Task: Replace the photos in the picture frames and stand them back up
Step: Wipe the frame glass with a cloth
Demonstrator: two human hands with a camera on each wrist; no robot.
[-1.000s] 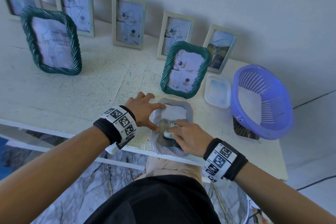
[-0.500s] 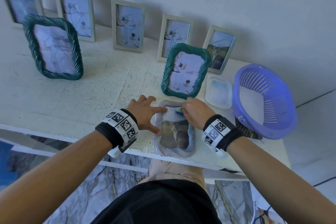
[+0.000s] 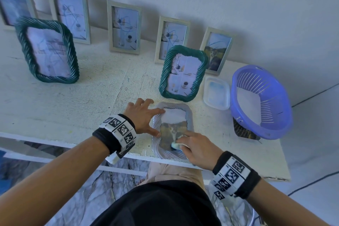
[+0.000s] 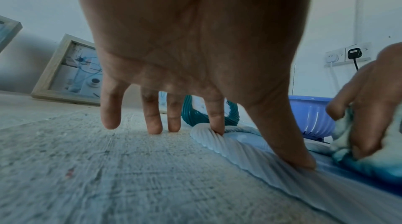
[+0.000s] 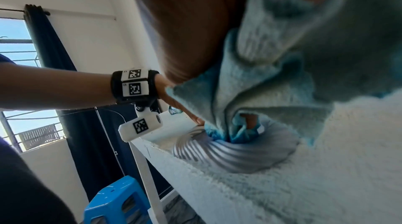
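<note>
A white ribbed picture frame [image 3: 189, 115] lies flat at the table's front edge with a cat photo [image 3: 171, 130] showing behind its glass. My left hand [image 3: 141, 115] presses it down: straight index finger on the top left corner, thumb on the left rim, other fingertips on the table. The left wrist view shows the thumb [image 4: 291, 152] on the ribbed frame [image 4: 217, 143]. My right hand [image 3: 194, 145] grips a crumpled blue and white cloth [image 3: 176, 146] against the lower part of the glass. In the right wrist view the cloth [image 5: 261, 73] is bunched onto the frame [image 5: 228, 155].
Two green twisted frames [image 3: 47, 51] [image 3: 183, 73] stand on the table, with several pale wooden frames [image 3: 124, 27] leaning on the wall behind. A clear plastic tub [image 3: 216, 95] and a purple basket [image 3: 260, 101] sit to the right. A blue stool [image 5: 117, 200] stands below the table.
My right hand with the cloth went from the frame's lower part up to its top edge and has come back down to the lower part. The left hand has stayed in place.
</note>
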